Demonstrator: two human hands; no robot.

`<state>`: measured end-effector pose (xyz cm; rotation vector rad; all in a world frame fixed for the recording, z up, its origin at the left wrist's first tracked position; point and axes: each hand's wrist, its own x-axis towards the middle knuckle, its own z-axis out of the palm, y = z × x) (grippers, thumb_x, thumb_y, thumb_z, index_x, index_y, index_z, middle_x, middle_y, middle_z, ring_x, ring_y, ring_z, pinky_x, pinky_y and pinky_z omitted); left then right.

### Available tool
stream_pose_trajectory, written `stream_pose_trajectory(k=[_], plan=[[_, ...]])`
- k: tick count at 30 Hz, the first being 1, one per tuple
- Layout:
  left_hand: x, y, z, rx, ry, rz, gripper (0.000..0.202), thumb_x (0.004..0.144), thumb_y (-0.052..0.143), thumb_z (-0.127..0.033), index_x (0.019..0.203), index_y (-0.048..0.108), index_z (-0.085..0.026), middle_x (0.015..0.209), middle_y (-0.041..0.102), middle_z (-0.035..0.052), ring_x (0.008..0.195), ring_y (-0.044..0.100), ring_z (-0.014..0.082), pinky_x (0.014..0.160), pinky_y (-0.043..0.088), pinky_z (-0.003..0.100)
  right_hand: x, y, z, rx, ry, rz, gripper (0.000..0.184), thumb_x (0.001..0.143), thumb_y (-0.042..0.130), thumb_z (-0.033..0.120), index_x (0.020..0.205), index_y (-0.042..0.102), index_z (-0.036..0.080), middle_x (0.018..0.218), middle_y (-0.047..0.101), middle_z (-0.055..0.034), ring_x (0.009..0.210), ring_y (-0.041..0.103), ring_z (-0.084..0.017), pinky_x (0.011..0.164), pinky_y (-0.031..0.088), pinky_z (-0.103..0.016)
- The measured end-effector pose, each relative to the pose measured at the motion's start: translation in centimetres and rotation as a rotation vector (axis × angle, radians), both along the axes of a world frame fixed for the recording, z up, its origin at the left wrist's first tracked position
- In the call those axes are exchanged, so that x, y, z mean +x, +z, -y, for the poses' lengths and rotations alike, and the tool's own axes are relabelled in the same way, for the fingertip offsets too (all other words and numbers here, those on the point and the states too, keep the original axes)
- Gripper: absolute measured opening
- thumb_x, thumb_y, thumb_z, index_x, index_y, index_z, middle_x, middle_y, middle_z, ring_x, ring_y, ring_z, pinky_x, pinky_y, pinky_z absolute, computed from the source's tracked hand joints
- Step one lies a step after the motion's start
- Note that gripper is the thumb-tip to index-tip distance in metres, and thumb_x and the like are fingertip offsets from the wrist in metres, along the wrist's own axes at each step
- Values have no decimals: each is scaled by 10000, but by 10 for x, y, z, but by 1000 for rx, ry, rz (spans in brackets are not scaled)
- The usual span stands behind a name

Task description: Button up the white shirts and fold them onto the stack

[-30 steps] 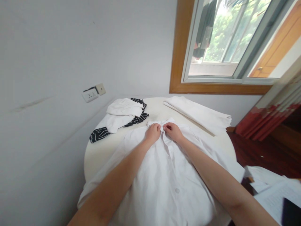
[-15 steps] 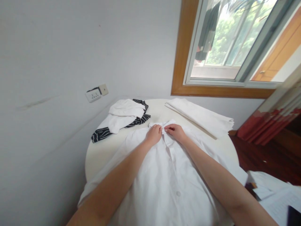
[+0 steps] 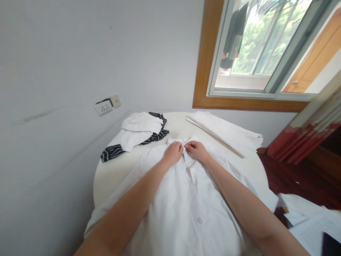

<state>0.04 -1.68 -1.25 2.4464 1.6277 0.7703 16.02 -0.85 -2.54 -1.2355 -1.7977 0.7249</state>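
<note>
A white button-up shirt (image 3: 173, 206) lies spread on a round cream table (image 3: 106, 181), collar end away from me, its front edge hanging toward me. Just below the collar, my left hand (image 3: 173, 153) is closed in a pinch on the shirt's placket. My right hand (image 3: 196, 150) pinches the opposite edge of the placket, fingertips almost touching those of the left. Whatever small button or buttonhole sits between the fingers is hidden. Lower on the shirt front a pale button (image 3: 199, 220) shows.
A bunched white garment (image 3: 141, 126) with black striped cloth (image 3: 113, 153) lies at the table's back left. A folded white cloth (image 3: 226, 131) rests at the back right. Behind are a wall with a socket (image 3: 103, 107) and a window. Papers (image 3: 317, 227) lie at lower right.
My right fingertips have moved slightly left, closer to the left ones at the placket. The left hand keeps its pinch. The whole view has shifted a little.
</note>
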Motion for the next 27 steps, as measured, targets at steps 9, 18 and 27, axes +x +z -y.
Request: stream_pose_trajectory(k=[9, 18, 27], plan=[[-6, -4, -8, -87, -90, 74, 202, 897, 381, -184, 911, 583, -190, 977, 611, 54, 981, 558, 168, 873, 426, 294, -11, 6, 3, 215, -49, 335, 219, 903, 453, 262, 738, 568, 176, 722, 605, -25, 704, 514, -136, 671, 351, -231], [-2, 3, -4, -42, -57, 66, 163, 862, 448, -236, 802, 592, -190, 863, 613, 49, 876, 571, 172, 790, 433, 279, -9, 0, -3, 153, -103, 302, 252, 919, 426, 282, 728, 561, 189, 704, 597, -7, 687, 515, -133, 647, 337, -220], [-4, 8, 6, -23, 25, -48, 155, 885, 451, -258, 900, 598, -212, 984, 609, 57, 917, 578, 178, 750, 430, 269, -7, -1, -9, 113, -89, 254, 287, 912, 418, 314, 699, 561, 184, 648, 584, 7, 632, 497, -122, 611, 338, -219]])
